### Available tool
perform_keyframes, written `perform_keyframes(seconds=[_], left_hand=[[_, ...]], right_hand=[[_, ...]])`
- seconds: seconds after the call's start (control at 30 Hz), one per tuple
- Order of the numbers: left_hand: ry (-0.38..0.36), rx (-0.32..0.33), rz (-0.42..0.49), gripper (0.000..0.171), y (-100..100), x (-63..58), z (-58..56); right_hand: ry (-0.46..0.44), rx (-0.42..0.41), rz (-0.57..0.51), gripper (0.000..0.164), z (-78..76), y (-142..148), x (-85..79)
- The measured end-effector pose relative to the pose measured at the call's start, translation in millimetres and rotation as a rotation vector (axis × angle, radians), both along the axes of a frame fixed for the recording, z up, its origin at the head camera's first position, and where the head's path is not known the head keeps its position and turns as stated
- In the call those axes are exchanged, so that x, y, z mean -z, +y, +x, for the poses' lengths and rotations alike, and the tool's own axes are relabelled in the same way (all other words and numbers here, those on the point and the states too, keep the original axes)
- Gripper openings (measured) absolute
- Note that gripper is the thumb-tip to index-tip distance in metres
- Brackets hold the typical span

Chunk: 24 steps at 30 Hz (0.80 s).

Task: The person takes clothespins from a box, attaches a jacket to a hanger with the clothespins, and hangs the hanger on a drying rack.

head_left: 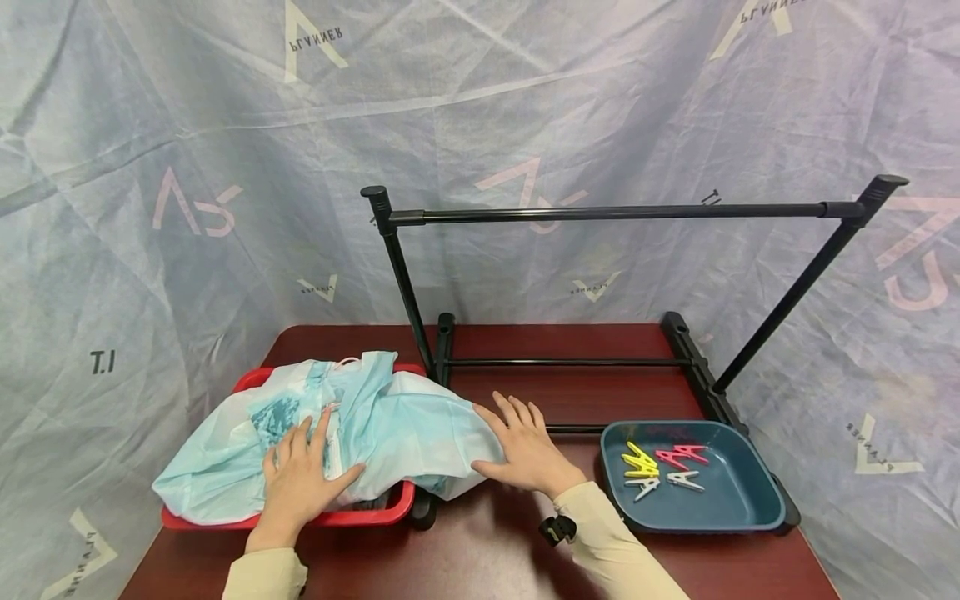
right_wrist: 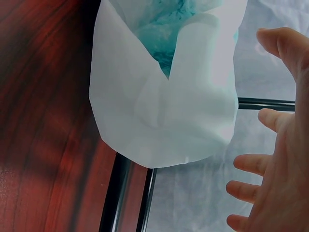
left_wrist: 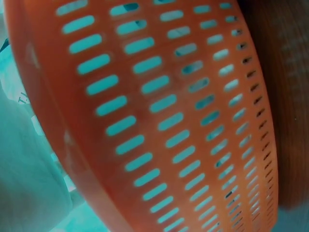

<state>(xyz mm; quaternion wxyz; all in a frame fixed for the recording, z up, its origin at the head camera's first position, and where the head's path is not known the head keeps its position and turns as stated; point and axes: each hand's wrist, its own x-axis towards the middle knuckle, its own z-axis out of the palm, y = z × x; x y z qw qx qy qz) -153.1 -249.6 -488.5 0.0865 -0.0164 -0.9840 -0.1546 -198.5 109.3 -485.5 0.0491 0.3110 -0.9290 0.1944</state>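
A light blue and white garment of thin fabric (head_left: 420, 425), with a darker blue printed patch, lies heaped over a red basket (head_left: 367, 517). Its right end hangs past the basket's rim. My left hand (head_left: 300, 479) is spread over the front of the garment, fingers extended; whether it touches the cloth I cannot tell. Beside the garment's right end, my right hand (head_left: 525, 446) has its fingers spread and holds nothing. In the right wrist view a gap shows between this hand (right_wrist: 280, 159) and the white cloth (right_wrist: 145, 111). The left wrist view shows only the basket's slotted wall (left_wrist: 159, 121).
A black rail rack (head_left: 615, 214) stands behind on the dark red table (head_left: 480, 542). At the right, a blue tray (head_left: 738, 500) holds several yellow, pink and white clothespins (head_left: 639, 461). Grey printed sheets (head_left: 480, 108) hang around the table.
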Motion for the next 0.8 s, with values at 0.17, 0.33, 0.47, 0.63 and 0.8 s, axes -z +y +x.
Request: perform_keyframes(seconds=[0.17,0.33,0.47,0.63,0.8], left_hand=[[0.013,-0.003,-0.002,0.104,-2,-0.2,0.7],[0.001,-0.017,0.002,0.104,-5,0.2,0.7],[-0.019,-0.024,0.009,0.104,-8,0.9,0.4],[-0.031,-0.029,0.018,0.103,-11,1.1,1.1],[-0.048,-0.035,0.025,0.104,-14,0.1,2.3]], right_hand=[[-0.004,-0.007,-0.001,0.082,-0.8,-1,1.7],[0.005,-0.013,0.006,0.08,-1.8,-3,4.3],[0.005,-0.024,0.007,0.079,-2.5,-6,5.1],[-0.01,-0.034,0.022,0.08,-4.0,-10,5.0],[-0.018,-0.044,0.029,0.08,-5.6,-15,4.3]])
